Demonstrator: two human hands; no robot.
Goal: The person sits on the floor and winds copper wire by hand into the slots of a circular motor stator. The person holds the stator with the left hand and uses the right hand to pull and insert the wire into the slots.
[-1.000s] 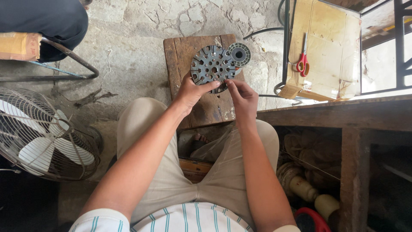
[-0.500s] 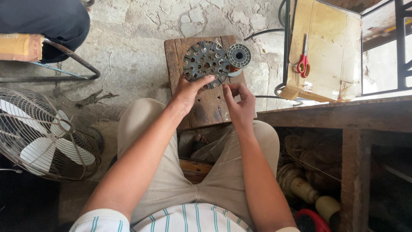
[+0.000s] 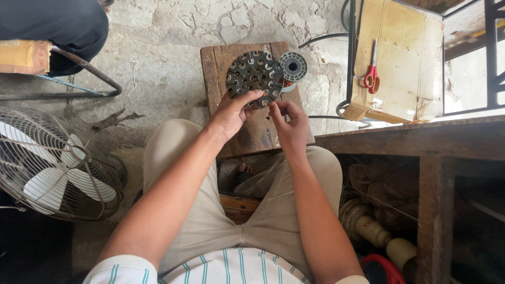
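A round dark metal disc with slots and holes [image 3: 254, 76] lies on a small wooden stool [image 3: 215, 63]. My left hand [image 3: 231, 113] grips the disc's near edge, thumb on its rim. My right hand [image 3: 289, 123] is just beside it at the near right of the disc, fingertips pinched together near the rim; whether they hold a thin wire is too small to tell. A grey spool with copper wire [image 3: 292, 67] stands on the stool, touching the disc's right side.
A caged fan [image 3: 52, 168] lies on the floor at left. A wooden bench [image 3: 410, 139] stands at right, behind it a cardboard sheet [image 3: 405, 47] with red scissors [image 3: 371, 79]. Another person's dark trouser leg [image 3: 58, 23] is at top left on a metal-framed seat.
The disc has shifted slightly back and left on the stool. My left hand has moved onto its near rim, and my right hand's fingers have drawn together.
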